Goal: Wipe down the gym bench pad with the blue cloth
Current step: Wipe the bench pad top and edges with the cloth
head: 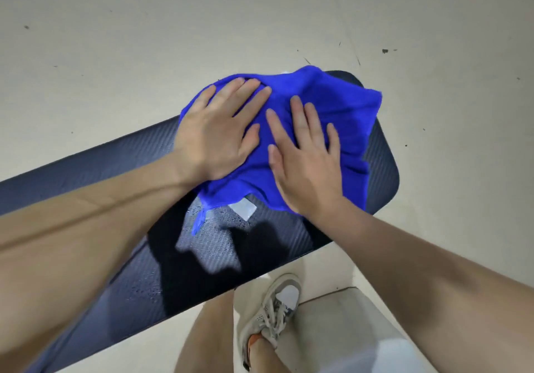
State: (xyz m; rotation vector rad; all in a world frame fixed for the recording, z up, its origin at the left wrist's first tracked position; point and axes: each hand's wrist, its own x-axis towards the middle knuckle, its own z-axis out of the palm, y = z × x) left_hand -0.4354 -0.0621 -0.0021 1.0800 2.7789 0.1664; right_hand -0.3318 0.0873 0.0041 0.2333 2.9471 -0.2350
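Observation:
The blue cloth (341, 106) lies bunched over the far right end of the dark textured bench pad (121, 155), which runs from lower left to upper right. My left hand (216, 132) presses flat on the cloth's left part, fingers straight and spread. My right hand (306, 155) presses flat beside it on the cloth's middle, fingers extended. A white label and a blue loop stick out from the cloth's near edge. Small wet droplets show on the pad (213, 242) just below the cloth.
The pale floor (144, 40) surrounds the bench on all sides. My leg and a grey-and-white sneaker (274, 309) stand on the floor just under the pad's near edge.

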